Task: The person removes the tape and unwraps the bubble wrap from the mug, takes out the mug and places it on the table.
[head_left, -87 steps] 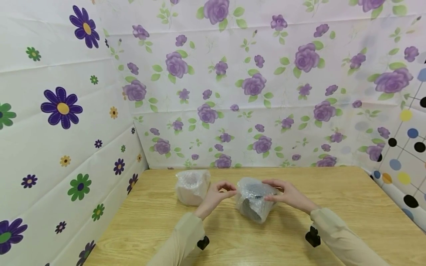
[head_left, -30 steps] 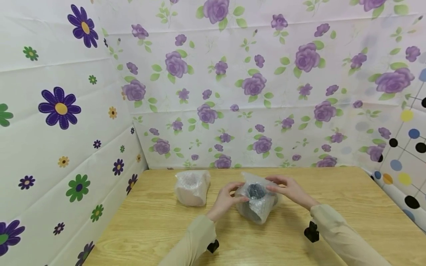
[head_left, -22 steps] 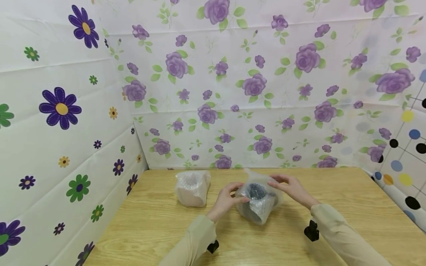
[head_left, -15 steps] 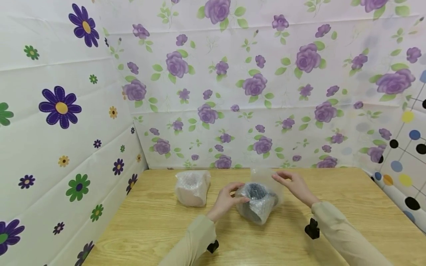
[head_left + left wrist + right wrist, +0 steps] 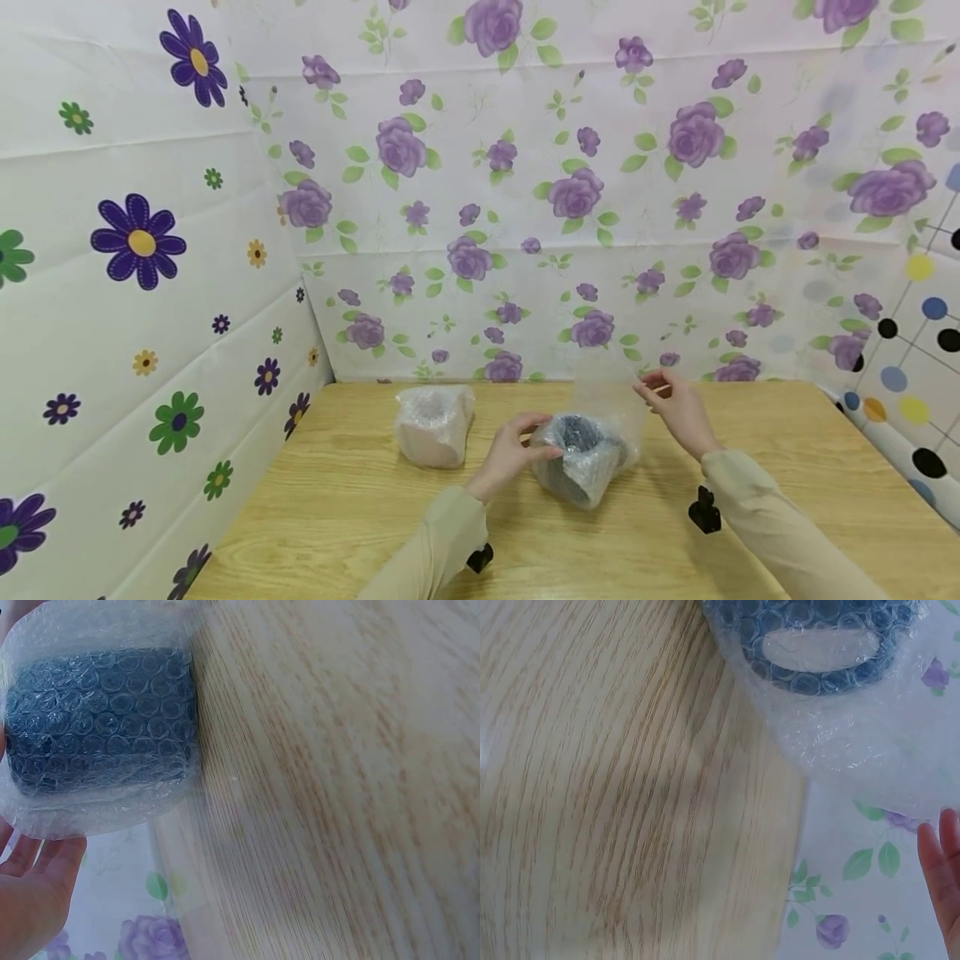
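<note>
A dark blue mug (image 5: pixel 573 479) stands in bubble wrap on the table, its round opening towards the head camera. In the right wrist view its looped handle (image 5: pixel 817 681) shows through the wrap. My left hand (image 5: pixel 512 454) holds the mug's left side, thumb at the near rim and fingers behind; in the left wrist view the wrapped wall lies beside the fingers (image 5: pixel 64 859). A loose flap of bubble wrap (image 5: pixel 609 398) rises behind the mug. My right hand (image 5: pixel 681 414) pinches this flap's upper right edge, apart from the mug.
A second bundle in bubble wrap, pale pink inside (image 5: pixel 433 427), sits to the left of the mug. The wooden table (image 5: pixel 345 500) meets a flowered cloth wall (image 5: pixel 540 292) at its back edge. Another flowered cloth (image 5: pixel 187 333) hangs along the left side.
My left hand has come from the left onto the mug. My right hand has moved up, back and right, drawing the flap off the mug's opening. The pink bundle has stayed put.
</note>
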Demonstrator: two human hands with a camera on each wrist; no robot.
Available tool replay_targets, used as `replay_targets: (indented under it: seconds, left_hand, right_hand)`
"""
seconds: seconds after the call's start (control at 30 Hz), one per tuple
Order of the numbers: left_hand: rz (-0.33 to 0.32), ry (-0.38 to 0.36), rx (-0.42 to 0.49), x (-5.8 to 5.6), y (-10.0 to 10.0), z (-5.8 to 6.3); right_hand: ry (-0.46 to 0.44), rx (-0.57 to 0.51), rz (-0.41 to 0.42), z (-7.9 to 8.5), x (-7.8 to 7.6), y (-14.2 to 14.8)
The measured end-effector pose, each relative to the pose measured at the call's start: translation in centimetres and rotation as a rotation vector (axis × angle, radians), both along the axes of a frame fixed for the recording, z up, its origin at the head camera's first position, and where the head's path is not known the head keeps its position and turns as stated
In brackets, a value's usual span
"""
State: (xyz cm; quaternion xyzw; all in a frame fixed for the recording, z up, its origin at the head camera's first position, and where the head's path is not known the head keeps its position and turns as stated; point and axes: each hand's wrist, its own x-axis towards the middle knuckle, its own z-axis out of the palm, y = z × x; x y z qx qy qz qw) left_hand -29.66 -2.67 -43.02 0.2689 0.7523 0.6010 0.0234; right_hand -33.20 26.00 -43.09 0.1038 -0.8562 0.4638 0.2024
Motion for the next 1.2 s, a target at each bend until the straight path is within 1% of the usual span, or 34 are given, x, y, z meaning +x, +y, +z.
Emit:
replay_targets:
  seconds: [0.13, 0.33, 0.57, 0.6, 0.73, 0.9, 0.97, 1.03, 1.13, 1.2]
  left_hand:
    - [-0.005, -0.005, -0.004, 0.0, -0.1, 0.0]
    - [-0.010, -0.009, -0.016, 0.0, -0.2, 0.1]
    - [0.032, 0.002, -0.049, -2.1, 0.0, -2.7]
    - [0.035, 0.001, -0.052, -2.1, 0.0, -2.7]
    - [0.024, -0.003, -0.044, -1.9, 0.0, -2.4]
    - [-0.008, -0.012, -0.018, -0.6, -0.1, -0.6]
    - [-0.014, -0.018, -0.023, 0.0, -0.2, 0.2]
    - [-0.015, -0.021, -0.034, 0.2, -0.2, 0.5]
    - [-0.016, -0.018, -0.032, 0.2, -0.2, 0.4]
    - [-0.014, -0.014, -0.024, -0.3, -0.2, -0.1]
  right_hand:
    - [0.010, -0.031, -0.008, -0.1, -0.2, 0.0]
    - [0.024, -0.050, -0.010, -0.3, -0.3, 0.1]
    - [0.044, -0.063, -0.003, -0.6, -0.3, 0.1]
    - [0.050, -0.059, -0.006, -0.7, -0.4, 0.2]
    - [0.056, -0.026, -0.018, -1.0, -0.4, 0.4]
    - [0.042, 0.026, -0.038, -1.3, -0.4, 0.7]
    - [0.032, 0.032, -0.044, -1.5, -0.4, 0.8]
    - [0.020, 0.030, -0.040, -1.5, -0.4, 0.9]
    - [-0.002, 0.023, -0.031, -1.6, -0.4, 1.0]
    - [-0.014, 0.030, -0.023, -1.6, -0.4, 1.1]
